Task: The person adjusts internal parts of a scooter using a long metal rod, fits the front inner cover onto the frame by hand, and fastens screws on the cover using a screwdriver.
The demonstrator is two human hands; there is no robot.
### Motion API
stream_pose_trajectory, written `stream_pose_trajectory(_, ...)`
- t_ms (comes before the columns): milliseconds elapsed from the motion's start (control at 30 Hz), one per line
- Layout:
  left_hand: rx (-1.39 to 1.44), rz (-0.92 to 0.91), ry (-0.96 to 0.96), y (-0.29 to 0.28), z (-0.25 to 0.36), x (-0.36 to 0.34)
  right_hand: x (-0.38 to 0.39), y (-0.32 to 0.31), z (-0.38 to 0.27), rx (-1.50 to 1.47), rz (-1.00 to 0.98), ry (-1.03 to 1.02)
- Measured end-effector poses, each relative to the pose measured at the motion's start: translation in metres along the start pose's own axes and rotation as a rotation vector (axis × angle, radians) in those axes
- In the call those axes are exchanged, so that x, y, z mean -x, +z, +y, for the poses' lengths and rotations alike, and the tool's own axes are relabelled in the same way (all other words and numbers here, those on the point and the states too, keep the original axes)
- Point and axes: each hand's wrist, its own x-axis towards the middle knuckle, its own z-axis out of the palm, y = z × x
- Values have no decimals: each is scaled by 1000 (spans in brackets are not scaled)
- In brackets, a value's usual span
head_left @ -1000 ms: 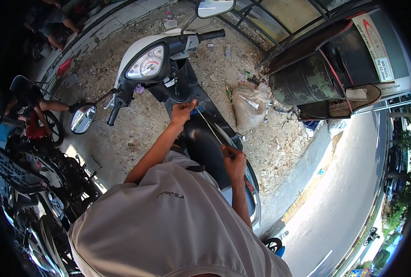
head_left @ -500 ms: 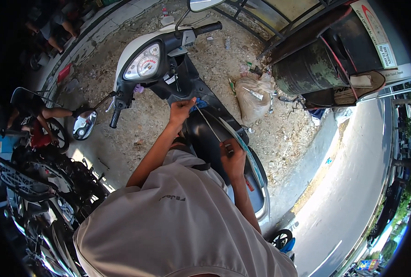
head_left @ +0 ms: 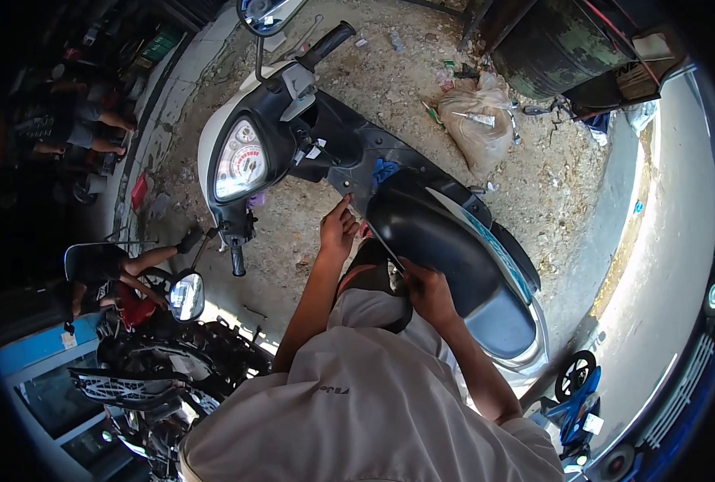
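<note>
A white and black scooter point(head_left: 249, 104) stands in front of me, its long black seat point(head_left: 442, 241) running toward the lower right. My right hand point(head_left: 428, 291) is closed around the dark handle of what looks like a long screwdriver point(head_left: 385, 247), beside the seat's near edge. Its thin metal shaft slants up and left toward my other hand. My left hand point(head_left: 339, 231) is closed, its fingertips pinched together by the side of the footboard point(head_left: 363, 178). Whatever is between those fingertips is too small to make out. A crumpled blue cloth point(head_left: 385, 170) lies on the footboard just ahead of the seat.
Beyond the scooter a tied plastic sack point(head_left: 479, 128) sits on gravel near a rusty green drum point(head_left: 562, 48). Parked motorcycles point(head_left: 165, 377) crowd the lower left, where a person point(head_left: 112, 273) sits. The road point(head_left: 662, 241) runs along the right, with a blue motorbike point(head_left: 578, 402).
My view has turned and shifted. Both hands have drawn back toward me, off the seat's front to the scooter's near side. The screwdriver has moved along with my right hand.
</note>
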Motion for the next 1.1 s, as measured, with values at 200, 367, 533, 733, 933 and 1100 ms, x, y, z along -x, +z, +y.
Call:
stream_pose_trajectory(200, 105, -40, -53, -15, -8, -73, -61, 8, 36, 93, 41, 138)
stream_pose_trajectory(367, 203, -224, 170, 22, 25, -142, -162, -6, 90, -19, 24, -79)
stream_pose_trajectory(533, 166, -417, 341, 40, 62, -162, -238, 0, 137, -120, -145, -302)
stream_pose_trajectory(733, -32, -263, 577, 14, 58, -173, -270, 48, 171, -221, -89, -415)
stream_pose_trajectory(933, -23, -229, 627, -3, 68, -168, -279, 78, 163, -308, -80, -466)
stream_pose_trajectory(1100, 113, -271, 565, -2, 72, -163, -275, 77, 144, -243, -103, -438)
